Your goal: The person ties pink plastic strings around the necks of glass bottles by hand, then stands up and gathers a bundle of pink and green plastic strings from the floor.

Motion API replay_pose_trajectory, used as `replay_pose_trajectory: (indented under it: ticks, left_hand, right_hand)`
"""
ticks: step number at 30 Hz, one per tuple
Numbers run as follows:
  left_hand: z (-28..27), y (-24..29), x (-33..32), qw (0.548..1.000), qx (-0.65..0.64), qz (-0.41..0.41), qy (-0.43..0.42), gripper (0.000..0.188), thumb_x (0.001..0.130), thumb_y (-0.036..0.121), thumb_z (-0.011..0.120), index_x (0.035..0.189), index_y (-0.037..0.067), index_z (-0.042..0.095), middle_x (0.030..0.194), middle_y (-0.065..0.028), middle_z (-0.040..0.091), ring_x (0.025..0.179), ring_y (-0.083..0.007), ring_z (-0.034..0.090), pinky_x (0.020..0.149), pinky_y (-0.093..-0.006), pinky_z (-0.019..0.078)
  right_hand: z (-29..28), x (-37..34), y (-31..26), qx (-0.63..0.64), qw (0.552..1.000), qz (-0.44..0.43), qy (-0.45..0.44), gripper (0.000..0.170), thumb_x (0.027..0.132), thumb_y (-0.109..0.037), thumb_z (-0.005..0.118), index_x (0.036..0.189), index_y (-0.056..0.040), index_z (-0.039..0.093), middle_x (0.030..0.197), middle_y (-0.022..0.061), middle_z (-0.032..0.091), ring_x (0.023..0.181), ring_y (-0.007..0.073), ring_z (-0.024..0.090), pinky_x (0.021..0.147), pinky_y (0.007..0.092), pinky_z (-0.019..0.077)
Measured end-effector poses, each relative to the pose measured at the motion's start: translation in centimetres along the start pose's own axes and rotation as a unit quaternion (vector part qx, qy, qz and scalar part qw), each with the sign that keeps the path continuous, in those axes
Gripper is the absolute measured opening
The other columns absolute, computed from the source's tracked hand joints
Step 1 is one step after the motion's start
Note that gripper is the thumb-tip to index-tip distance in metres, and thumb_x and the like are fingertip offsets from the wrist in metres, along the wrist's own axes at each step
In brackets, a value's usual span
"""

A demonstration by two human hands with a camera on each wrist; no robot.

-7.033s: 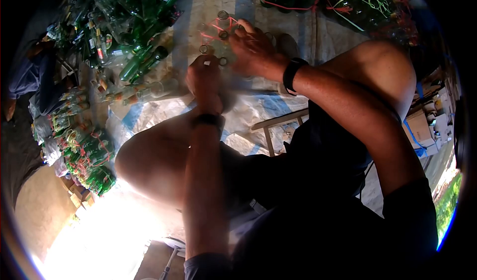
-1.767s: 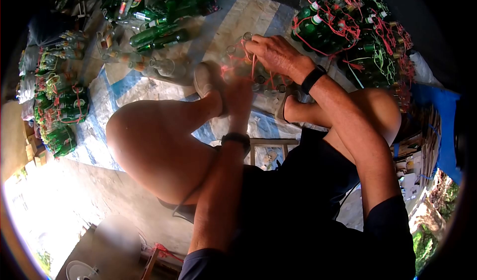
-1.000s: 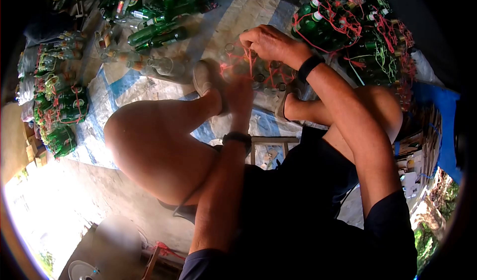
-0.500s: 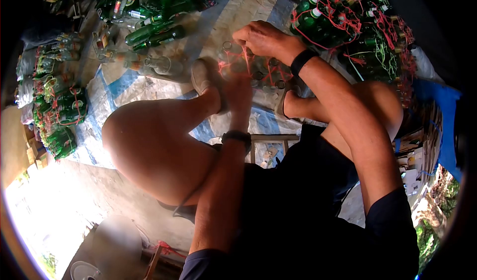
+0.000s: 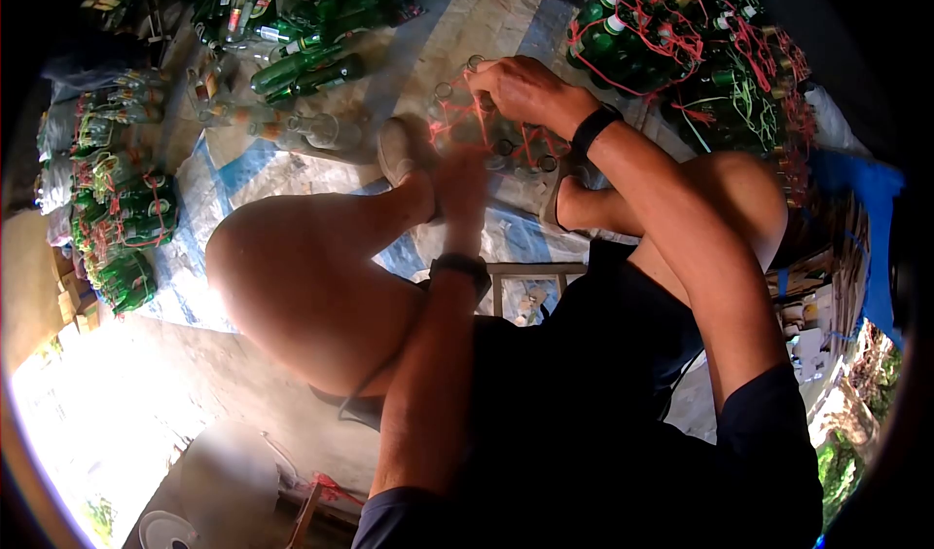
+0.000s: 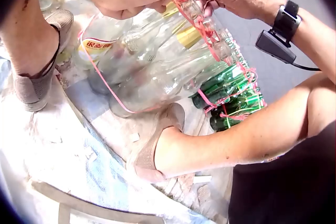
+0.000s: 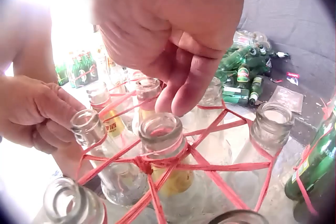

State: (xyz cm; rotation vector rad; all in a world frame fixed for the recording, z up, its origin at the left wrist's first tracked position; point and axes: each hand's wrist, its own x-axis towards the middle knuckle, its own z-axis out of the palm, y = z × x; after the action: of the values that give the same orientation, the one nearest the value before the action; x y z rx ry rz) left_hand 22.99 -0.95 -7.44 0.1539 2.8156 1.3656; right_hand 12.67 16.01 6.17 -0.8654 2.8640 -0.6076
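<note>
Several clear glass bottles [image 6: 157, 85] stand in a bundle between the person's feet, their necks laced together with red plastic twine [image 7: 231, 167]. A knot in the twine [image 7: 144, 164] lies against the middle bottle's neck [image 7: 160, 136]. The right hand [image 5: 525, 90] is at the far side of the bundle, fingers curled downward behind that neck, with a twine strand at the fingertips. The left hand [image 7: 37, 111], blurred in the head view, has its fingers curled and thumb and forefinger at the neck of a near bottle [image 7: 88, 123]. Its palm side is hidden.
Loose green bottles [image 5: 302, 67] are heaped at the far left. Tied green bottles [image 5: 632, 48] stand at the far right, more bundles [image 5: 126, 199] at the left. Clear bottles [image 5: 326, 128] lie near one shoe [image 5: 393, 150]. A striped tarp [image 5: 467, 23] covers the ground; a stool [image 5: 535, 271] is below.
Seven seconds ago both hands were at the bundle with the left nearer its front. Recently the right hand lifted leftward pulling a twine strand taut, and it has now lowered to the bottle necks.
</note>
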Motion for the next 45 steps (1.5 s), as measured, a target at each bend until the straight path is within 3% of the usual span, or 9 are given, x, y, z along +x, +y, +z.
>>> replay_pose_trajectory:
  ticks: [4, 6, 19, 28, 30, 32, 36, 40, 45]
  left_hand:
    - [-0.8, -1.0, 0.5, 0.997, 0.064, 0.024, -0.045, 0.014, 0.081, 0.012, 0.059, 0.089, 0.015, 0.071, 0.087, -0.0063, 0.068, 0.078, -0.0264, 0.067, 0.07, -0.0396, 0.0539]
    - [-2.9, -1.5, 1.3, 0.967, -0.133, -0.038, -0.213, 0.023, 0.098, 0.027, 0.054, 0.104, 0.008, 0.065, 0.077, 0.0062, 0.054, 0.07, -0.0027, 0.048, 0.06, -0.0221, 0.0426]
    - [-2.1, -1.1, 0.2, 0.942, -0.327, -0.003, -0.072, 0.022, 0.091, 0.022, 0.062, 0.096, 0.003, 0.073, 0.08, 0.0034, 0.063, 0.069, -0.0051, 0.054, 0.059, -0.0233, 0.0435]
    - [-5.6, 4.1, 1.4, 0.897, -0.319, -0.283, -0.113, 0.024, 0.087, 0.022, 0.067, 0.09, 0.0, 0.073, 0.072, 0.003, 0.062, 0.064, -0.0048, 0.051, 0.055, -0.0245, 0.0425]
    - [-5.9, 2.7, 1.2, 0.948, -0.293, 0.014, -0.126, 0.023, 0.087, 0.021, 0.067, 0.089, -0.001, 0.073, 0.071, 0.0037, 0.061, 0.063, -0.0042, 0.05, 0.054, -0.0249, 0.0419]
    - [-4.9, 1.6, 1.0, 0.946, -0.303, 0.049, -0.102, 0.024, 0.087, 0.021, 0.067, 0.09, -0.002, 0.073, 0.072, 0.0033, 0.063, 0.063, -0.0044, 0.051, 0.055, -0.0251, 0.0428]
    - [-4.6, 1.0, 1.5, 0.927, -0.306, 0.217, -0.03, 0.025, 0.086, 0.02, 0.068, 0.092, -0.003, 0.074, 0.072, 0.0005, 0.067, 0.065, -0.0052, 0.055, 0.057, -0.0251, 0.0454]
    - [-4.3, -0.5, 1.2, 0.955, -0.27, 0.122, -0.03, 0.025, 0.085, 0.02, 0.068, 0.093, -0.003, 0.075, 0.072, -0.0014, 0.069, 0.065, -0.0055, 0.057, 0.058, -0.0248, 0.0462]
    - [-5.6, 1.0, 1.7, 0.923, -0.27, 0.274, -0.008, 0.022, 0.083, 0.018, 0.069, 0.088, -0.002, 0.075, 0.065, 0.0005, 0.064, 0.058, -0.006, 0.054, 0.052, -0.0268, 0.0442]
  right_hand:
    - [-0.5, -1.7, -1.4, 0.019, 0.998, 0.06, -0.007, 0.008, 0.081, -0.007, 0.057, 0.088, -0.0082, 0.062, 0.101, 0.0093, 0.06, 0.088, 0.0334, 0.065, 0.074, 0.0435, 0.052]
    - [-0.1, -2.1, -1.3, 0.025, 0.996, 0.08, -0.019, 0.009, 0.082, -0.014, 0.06, 0.089, -0.0083, 0.061, 0.101, 0.0087, 0.057, 0.088, 0.0324, 0.065, 0.074, 0.0437, 0.0526]
    - [0.5, -2.9, -1.3, 0.031, 0.998, 0.05, 0.028, 0.026, 0.079, 0.01, 0.053, 0.096, -0.0085, 0.06, 0.1, 0.0081, 0.059, 0.091, 0.0328, 0.064, 0.074, 0.0403, 0.0513]
    - [0.7, -2.9, -0.8, 0.067, 0.996, 0.034, 0.037, 0.027, 0.077, 0.013, 0.051, 0.093, -0.006, 0.059, 0.099, 0.0102, 0.059, 0.092, 0.0335, 0.063, 0.074, 0.0402, 0.05]
    - [0.8, -2.9, -0.6, 0.073, 0.996, 0.033, 0.038, 0.027, 0.077, 0.014, 0.051, 0.093, -0.0057, 0.059, 0.099, 0.0108, 0.059, 0.092, 0.0335, 0.063, 0.075, 0.0401, 0.0498]
    - [0.9, -3.1, -0.5, 0.059, 0.997, 0.015, 0.046, 0.007, 0.082, -0.005, 0.056, 0.088, -0.0085, 0.059, 0.098, 0.0098, 0.056, 0.09, 0.032, 0.064, 0.076, 0.04, 0.0519]
    - [0.9, -3.2, -1.0, 0.082, 0.995, 0.029, 0.047, 0.026, 0.077, 0.013, 0.051, 0.094, -0.005, 0.058, 0.1, 0.0115, 0.058, 0.093, 0.0334, 0.062, 0.078, 0.0391, 0.0489]
    - [1.4, -3.3, -0.7, 0.064, 0.997, 0.026, 0.042, 0.018, 0.08, 0.004, 0.053, 0.095, -0.0063, 0.058, 0.102, 0.0112, 0.056, 0.094, 0.0321, 0.062, 0.078, 0.0393, 0.0501]
    - [0.9, -3.6, -1.0, 0.04, 0.998, 0.01, 0.037, 0.011, 0.083, -0.005, 0.058, 0.093, -0.0069, 0.058, 0.104, 0.0111, 0.054, 0.094, 0.0309, 0.064, 0.079, 0.0394, 0.0517]
